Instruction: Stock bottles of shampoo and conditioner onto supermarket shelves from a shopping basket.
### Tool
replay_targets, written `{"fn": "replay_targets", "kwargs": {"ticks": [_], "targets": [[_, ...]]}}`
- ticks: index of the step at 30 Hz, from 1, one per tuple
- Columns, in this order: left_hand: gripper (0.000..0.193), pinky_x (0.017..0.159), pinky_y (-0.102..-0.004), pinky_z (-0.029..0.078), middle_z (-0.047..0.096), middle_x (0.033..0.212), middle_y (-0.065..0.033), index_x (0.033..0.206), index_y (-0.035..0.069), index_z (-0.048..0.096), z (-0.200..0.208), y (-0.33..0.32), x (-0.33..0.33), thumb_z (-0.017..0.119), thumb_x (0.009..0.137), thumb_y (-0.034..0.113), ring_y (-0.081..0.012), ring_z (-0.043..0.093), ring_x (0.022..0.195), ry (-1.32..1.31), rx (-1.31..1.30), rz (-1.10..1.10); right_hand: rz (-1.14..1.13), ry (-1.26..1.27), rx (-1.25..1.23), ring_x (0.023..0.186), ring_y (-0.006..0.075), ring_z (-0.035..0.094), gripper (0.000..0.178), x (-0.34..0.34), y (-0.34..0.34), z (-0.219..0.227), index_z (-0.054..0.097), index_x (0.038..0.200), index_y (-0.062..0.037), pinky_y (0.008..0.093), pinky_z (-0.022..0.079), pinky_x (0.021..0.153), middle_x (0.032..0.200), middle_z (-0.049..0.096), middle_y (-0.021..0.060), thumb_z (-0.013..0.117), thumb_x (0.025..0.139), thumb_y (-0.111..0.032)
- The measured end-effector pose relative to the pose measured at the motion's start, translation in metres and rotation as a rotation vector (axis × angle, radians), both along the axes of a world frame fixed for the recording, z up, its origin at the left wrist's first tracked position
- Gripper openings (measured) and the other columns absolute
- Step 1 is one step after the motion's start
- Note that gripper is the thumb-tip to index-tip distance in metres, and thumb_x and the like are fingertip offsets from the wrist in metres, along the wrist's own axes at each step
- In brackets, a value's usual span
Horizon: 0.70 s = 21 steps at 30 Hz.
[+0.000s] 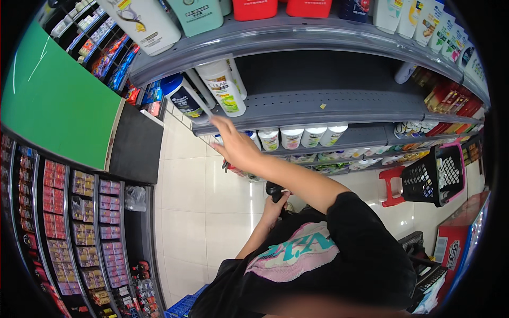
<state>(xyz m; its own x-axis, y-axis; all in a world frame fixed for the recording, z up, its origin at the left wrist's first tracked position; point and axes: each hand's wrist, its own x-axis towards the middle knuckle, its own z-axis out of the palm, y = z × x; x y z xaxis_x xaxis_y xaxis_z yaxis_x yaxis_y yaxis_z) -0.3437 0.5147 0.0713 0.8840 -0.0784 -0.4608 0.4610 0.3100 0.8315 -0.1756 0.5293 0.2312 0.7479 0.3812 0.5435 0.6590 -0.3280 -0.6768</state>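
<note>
My right hand (237, 148) reaches across to the left end of the middle grey shelf (297, 108). Its thumb and fingers are apart, slightly blurred, with the fingertips at the shelf's front edge. Just beyond them stand a dark blue bottle with a white side (183, 98) and a white shampoo bottle with a green label (222, 90). A pale, blurred strip lies between the fingertips and the blue bottle; whether they touch it I cannot tell. Lower down, near my body, my left hand (274, 208) is closed around a black object (273, 189), whose kind is unclear.
Large bottles, one of them mint green (197, 16), line the shelf above. White bottles (291, 138) stand on the shelf below. At right, a black basket (437, 175) is beside a red stool (391, 186). A green panel (58, 100) and packed racks (82, 228) are at left.
</note>
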Motion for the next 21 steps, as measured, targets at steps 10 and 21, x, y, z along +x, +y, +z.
{"fn": "replay_targets", "kwargs": {"ticks": [10,21], "targets": [[0.032,0.058,-0.0236,0.041,0.068,0.084,-0.0028,0.116,0.001,0.064,-0.004,-0.047,0.02,0.066,0.096,0.026,-0.0065,0.049,0.062,-0.053,0.039,-0.233,0.029,0.168,-0.076,0.068,0.0179,0.062,0.038,-0.022,-0.126,-0.01,0.055,0.126,-0.007,0.0323,0.052,0.064,0.127,0.053,0.0116,0.067,0.093,-0.019],[0.039,0.059,-0.0218,0.042,0.073,0.105,-0.006,0.13,0.005,0.057,0.003,-0.065,0.006,0.066,0.096,0.023,-0.0049,0.047,0.064,-0.019,-0.01,-0.168,-0.083,0.16,-0.224,0.099,0.0356,0.068,0.063,0.087,-0.063,0.016,0.06,0.114,-0.0027,0.0433,0.056,0.084,0.11,0.067,0.0165,0.081,0.075,-0.047]]}}
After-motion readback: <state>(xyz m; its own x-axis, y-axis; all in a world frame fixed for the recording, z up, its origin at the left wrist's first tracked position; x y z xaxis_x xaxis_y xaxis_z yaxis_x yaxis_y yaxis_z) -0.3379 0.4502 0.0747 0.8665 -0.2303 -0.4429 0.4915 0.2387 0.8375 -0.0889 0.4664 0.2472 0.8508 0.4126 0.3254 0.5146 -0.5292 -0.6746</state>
